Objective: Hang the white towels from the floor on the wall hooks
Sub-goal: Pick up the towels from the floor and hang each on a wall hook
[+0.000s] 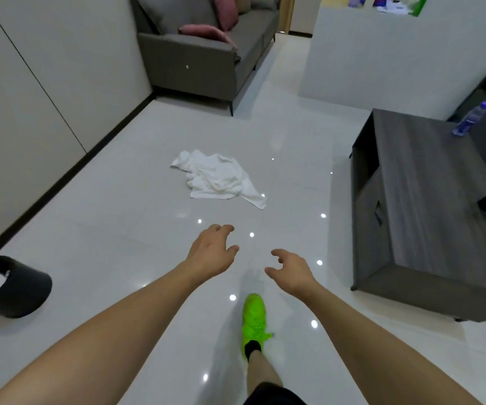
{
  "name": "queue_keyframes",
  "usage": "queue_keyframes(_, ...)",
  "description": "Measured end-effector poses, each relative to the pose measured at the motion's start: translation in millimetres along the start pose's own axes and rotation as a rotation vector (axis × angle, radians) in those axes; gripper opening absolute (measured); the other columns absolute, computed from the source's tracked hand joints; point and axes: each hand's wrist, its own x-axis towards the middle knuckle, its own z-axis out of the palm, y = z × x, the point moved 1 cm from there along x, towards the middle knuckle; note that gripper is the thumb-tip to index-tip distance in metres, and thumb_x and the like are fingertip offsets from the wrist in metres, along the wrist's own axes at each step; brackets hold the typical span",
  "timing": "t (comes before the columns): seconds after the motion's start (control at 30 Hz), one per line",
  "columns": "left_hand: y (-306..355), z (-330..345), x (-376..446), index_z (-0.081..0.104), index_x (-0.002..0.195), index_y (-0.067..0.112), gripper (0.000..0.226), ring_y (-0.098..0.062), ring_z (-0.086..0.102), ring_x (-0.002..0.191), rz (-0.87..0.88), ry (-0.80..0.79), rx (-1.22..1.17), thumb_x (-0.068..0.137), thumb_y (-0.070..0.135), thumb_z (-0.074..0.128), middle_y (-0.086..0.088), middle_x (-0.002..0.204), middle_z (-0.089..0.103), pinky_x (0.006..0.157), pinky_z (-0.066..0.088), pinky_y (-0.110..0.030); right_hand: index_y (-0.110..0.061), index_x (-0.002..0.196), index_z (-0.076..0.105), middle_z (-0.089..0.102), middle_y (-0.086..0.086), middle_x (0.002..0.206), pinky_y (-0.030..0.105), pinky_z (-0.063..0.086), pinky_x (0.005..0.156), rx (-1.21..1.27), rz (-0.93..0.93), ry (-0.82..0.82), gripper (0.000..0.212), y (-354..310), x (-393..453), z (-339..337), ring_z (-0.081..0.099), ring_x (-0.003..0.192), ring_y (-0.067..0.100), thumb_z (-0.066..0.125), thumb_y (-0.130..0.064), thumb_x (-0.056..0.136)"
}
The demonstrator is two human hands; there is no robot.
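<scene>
**A:** Glossy pale floor (136,217) runs from your feet to the grey sofa (206,54), and the white towels (219,178) lie crumpled on it in the open middle, well apart from the sofa and from the dark cabinet (417,206) on your right.

**B:** One towel or several?

**A:** You cannot tell from this heap; it reads as one rumpled pile with a corner trailing toward you on the right side. No wall hooks are in view.

**B:** And your hands?

**A:** Your left hand (211,252) and right hand (290,268) both reach forward, short of the pile and touching nothing. Fingers (224,229) on both are loosely curled and spread, holding nothing.

**B:** How will the cloth behave?

**A:** Judging by the folds, it is soft, light and limp. It will sag and drag rather than keep a shape, and on a polished floor it may slide ahead of a push. So pinch from above rather than scoop.

**B:** Where would you take hold?

**A:** Likely at the raised ridges in the middle of the heap, or at that trailing corner if you want an edge ready for a hook. Lifting by the middle risks picking up more than one layer.

**B:** Anything nearby?

**A:** Your green shoe (254,317) is planted below the hands, a black bin (16,287) lies on its side at the left, and a bottle (471,118) stands on the cabinet's tabletop.
</scene>
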Motion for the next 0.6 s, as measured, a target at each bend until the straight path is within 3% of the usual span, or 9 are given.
queue_keyframes(0.3,-25.6,-49.5,201.5,0.042,0.145,0.022,0.055,-0.025,0.048,0.128,-0.150,-0.046,0.033,0.095,0.040,0.055,-0.006,0.144,0.045,0.102,0.040,-0.035,-0.017,0.145,0.046,0.053,0.006,0.143,0.032,0.041,0.106,0.038,0.025,-0.168,0.059,-49.3,220.4,-60.7,0.050,0.131,0.021,0.062,-0.034,0.091)
queue_keyframes(0.53,-32.9,-60.4,327.8,0.045,0.143,0.024,0.052,-0.023,0.048,0.127,-0.203,-0.091,-0.039,0.095,0.040,0.055,-0.005,0.143,0.046,0.102,0.038,-0.033,-0.019,0.143,0.048,0.058,0.005,0.136,0.023,0.043,0.091,0.049,0.095,-0.251,0.057,-78.9,344.3,-94.8,0.057,0.120,0.018,0.062,-0.033,0.090)
queue_keyframes(0.6,-39.5,-57.0,368.7,0.046,0.142,0.023,0.052,-0.023,0.047,0.128,-0.213,-0.110,-0.055,0.094,0.040,0.056,-0.005,0.142,0.047,0.101,0.037,-0.031,-0.019,0.142,0.049,0.057,0.006,0.136,0.025,0.044,0.093,0.050,0.116,-0.265,0.057,-82.1,383.3,-97.9,0.056,0.121,0.019,0.063,-0.034,0.090)
